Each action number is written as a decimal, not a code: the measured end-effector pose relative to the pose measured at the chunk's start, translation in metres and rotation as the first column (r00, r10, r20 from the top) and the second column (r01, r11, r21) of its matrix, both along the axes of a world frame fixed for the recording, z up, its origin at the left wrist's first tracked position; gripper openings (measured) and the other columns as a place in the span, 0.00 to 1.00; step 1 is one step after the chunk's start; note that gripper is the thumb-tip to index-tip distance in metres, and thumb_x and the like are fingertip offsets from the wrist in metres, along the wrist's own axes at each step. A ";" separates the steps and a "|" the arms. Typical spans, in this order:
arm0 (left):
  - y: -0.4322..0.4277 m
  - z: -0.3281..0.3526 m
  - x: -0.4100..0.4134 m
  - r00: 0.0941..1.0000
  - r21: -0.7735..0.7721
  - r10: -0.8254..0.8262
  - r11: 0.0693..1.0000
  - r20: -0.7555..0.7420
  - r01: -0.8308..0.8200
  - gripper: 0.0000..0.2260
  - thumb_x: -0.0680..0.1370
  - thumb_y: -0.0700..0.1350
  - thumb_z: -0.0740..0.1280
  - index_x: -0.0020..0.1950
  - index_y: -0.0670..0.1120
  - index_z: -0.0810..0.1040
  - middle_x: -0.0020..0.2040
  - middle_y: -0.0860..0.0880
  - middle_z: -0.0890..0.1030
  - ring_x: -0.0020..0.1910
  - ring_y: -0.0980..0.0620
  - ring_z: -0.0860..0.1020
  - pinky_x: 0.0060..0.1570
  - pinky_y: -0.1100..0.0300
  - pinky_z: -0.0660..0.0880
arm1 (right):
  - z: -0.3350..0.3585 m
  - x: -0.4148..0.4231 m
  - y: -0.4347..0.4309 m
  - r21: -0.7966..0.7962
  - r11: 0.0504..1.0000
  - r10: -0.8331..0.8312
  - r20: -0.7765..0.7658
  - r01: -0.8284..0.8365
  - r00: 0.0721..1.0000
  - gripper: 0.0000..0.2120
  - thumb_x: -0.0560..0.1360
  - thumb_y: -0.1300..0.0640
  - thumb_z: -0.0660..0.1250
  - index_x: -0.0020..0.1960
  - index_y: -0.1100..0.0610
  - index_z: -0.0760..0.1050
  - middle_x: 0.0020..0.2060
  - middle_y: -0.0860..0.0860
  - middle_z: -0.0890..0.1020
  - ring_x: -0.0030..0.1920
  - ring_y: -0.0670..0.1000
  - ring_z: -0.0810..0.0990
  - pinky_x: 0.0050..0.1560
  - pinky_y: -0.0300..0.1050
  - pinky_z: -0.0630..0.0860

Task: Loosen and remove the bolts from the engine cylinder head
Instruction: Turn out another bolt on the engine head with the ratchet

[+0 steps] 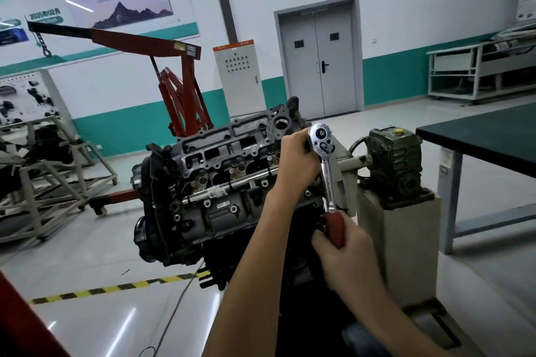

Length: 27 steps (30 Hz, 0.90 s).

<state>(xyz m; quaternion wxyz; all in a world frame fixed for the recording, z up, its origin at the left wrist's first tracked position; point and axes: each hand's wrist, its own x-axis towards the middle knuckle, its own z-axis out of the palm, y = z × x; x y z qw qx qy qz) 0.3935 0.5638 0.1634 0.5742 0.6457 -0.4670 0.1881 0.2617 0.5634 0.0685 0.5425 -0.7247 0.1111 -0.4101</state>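
A grey engine with its cylinder head [232, 153] exposed hangs on a stand in the middle of the view, tilted toward me. A chrome ratchet wrench [326, 168] with a red handle stands almost upright at the head's right end. My left hand [295, 156] curls around the ratchet's head from the left, over the engine's right end. My right hand [345, 252] grips the red handle lower down. The socket and the bolt under the ratchet head are hidden behind my left hand.
A green gearbox [397, 162] on a grey pedestal [406, 240] stands just right of the wrench. A dark-topped table [493, 139] is further right. A red engine crane [179, 90] stands behind the engine, metal frames [52, 177] at left. Yellow-black floor tape [116, 288] and a cable run below.
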 end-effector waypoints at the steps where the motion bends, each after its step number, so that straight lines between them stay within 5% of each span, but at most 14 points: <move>1: 0.000 0.000 0.000 1.000 0.006 0.009 1.000 0.002 -0.009 0.25 0.71 0.27 0.66 0.26 0.51 0.61 0.24 0.56 0.64 0.26 0.59 0.59 0.27 0.64 0.58 | -0.001 0.007 0.011 0.048 0.999 0.019 0.029 -0.020 0.999 0.13 0.70 0.63 0.67 0.32 0.50 0.68 0.20 0.46 0.70 0.19 0.45 0.67 0.20 0.36 0.66; 5: 0.001 0.000 0.001 0.999 0.041 -0.001 0.999 -0.044 0.003 0.18 0.72 0.29 0.66 0.26 0.41 0.66 0.25 0.47 0.67 0.29 0.54 0.61 0.29 0.59 0.59 | 0.009 -0.008 -0.024 -0.185 0.980 0.054 -0.087 -0.069 0.995 0.15 0.69 0.65 0.67 0.32 0.51 0.67 0.21 0.45 0.71 0.21 0.44 0.68 0.23 0.31 0.64; 8: 0.003 0.006 -0.004 0.999 0.112 -0.019 0.994 -0.027 0.022 0.16 0.71 0.29 0.65 0.26 0.41 0.66 0.25 0.41 0.69 0.28 0.53 0.62 0.29 0.59 0.60 | 0.039 -0.037 -0.091 -0.473 0.865 0.033 -0.276 -0.166 0.960 0.15 0.70 0.66 0.69 0.35 0.48 0.69 0.24 0.48 0.73 0.23 0.42 0.72 0.25 0.30 0.68; 11: 0.003 0.008 -0.007 1.000 0.121 -0.012 0.993 -0.011 0.013 0.15 0.71 0.30 0.64 0.27 0.41 0.65 0.26 0.44 0.67 0.29 0.53 0.60 0.29 0.61 0.58 | 0.071 -0.044 -0.124 -0.674 0.729 -0.103 -0.282 -0.121 0.954 0.20 0.69 0.68 0.70 0.35 0.45 0.67 0.24 0.46 0.72 0.27 0.44 0.73 0.27 0.27 0.66; 13: 0.003 0.005 -0.007 1.000 0.107 -0.021 0.994 -0.015 0.023 0.14 0.71 0.30 0.64 0.27 0.41 0.66 0.26 0.47 0.67 0.29 0.54 0.60 0.29 0.62 0.58 | 0.062 -0.039 -0.117 -0.637 0.767 -0.122 -0.258 -0.074 0.958 0.19 0.69 0.67 0.70 0.37 0.45 0.67 0.25 0.47 0.72 0.26 0.44 0.73 0.27 0.28 0.67; 17: 0.000 -0.001 -0.005 0.999 0.049 -0.040 0.998 -0.008 0.040 0.17 0.72 0.31 0.67 0.27 0.45 0.67 0.25 0.52 0.68 0.28 0.56 0.61 0.29 0.63 0.60 | 0.009 -0.023 -0.038 -0.200 0.979 -0.061 -0.143 0.032 0.988 0.09 0.69 0.62 0.70 0.36 0.52 0.72 0.23 0.48 0.73 0.23 0.44 0.70 0.24 0.34 0.68; 19: -0.002 -0.001 -0.006 0.999 0.023 -0.040 0.999 -0.003 0.040 0.19 0.73 0.32 0.68 0.26 0.47 0.67 0.24 0.56 0.66 0.27 0.59 0.60 0.28 0.65 0.60 | 0.001 -0.004 -0.001 0.055 0.998 0.017 -0.038 -0.015 0.999 0.09 0.69 0.63 0.67 0.34 0.54 0.70 0.20 0.48 0.71 0.20 0.45 0.68 0.21 0.37 0.67; 21: -0.003 0.000 -0.005 1.000 0.022 -0.025 0.999 0.001 0.025 0.24 0.73 0.31 0.68 0.26 0.53 0.63 0.23 0.58 0.63 0.26 0.59 0.59 0.27 0.67 0.58 | -0.001 0.009 0.017 0.137 0.988 0.072 0.025 -0.075 0.997 0.11 0.70 0.64 0.65 0.33 0.54 0.66 0.21 0.51 0.68 0.19 0.50 0.67 0.21 0.39 0.65; 24: -0.002 0.000 -0.003 1.000 0.047 -0.017 0.999 -0.023 0.018 0.21 0.72 0.30 0.67 0.26 0.49 0.65 0.24 0.57 0.66 0.27 0.59 0.60 0.28 0.66 0.60 | 0.006 -0.006 -0.012 -0.039 0.998 0.056 -0.080 -0.059 0.995 0.14 0.70 0.66 0.66 0.32 0.52 0.67 0.19 0.49 0.69 0.19 0.44 0.67 0.21 0.35 0.64; 27: -0.001 0.003 -0.007 0.999 0.078 -0.037 0.996 -0.039 0.040 0.10 0.71 0.30 0.65 0.30 0.34 0.71 0.27 0.40 0.71 0.30 0.53 0.63 0.30 0.59 0.61 | 0.032 -0.037 -0.079 -0.405 0.908 -0.009 -0.277 -0.109 0.961 0.15 0.70 0.65 0.70 0.34 0.47 0.70 0.24 0.48 0.74 0.24 0.44 0.72 0.25 0.35 0.68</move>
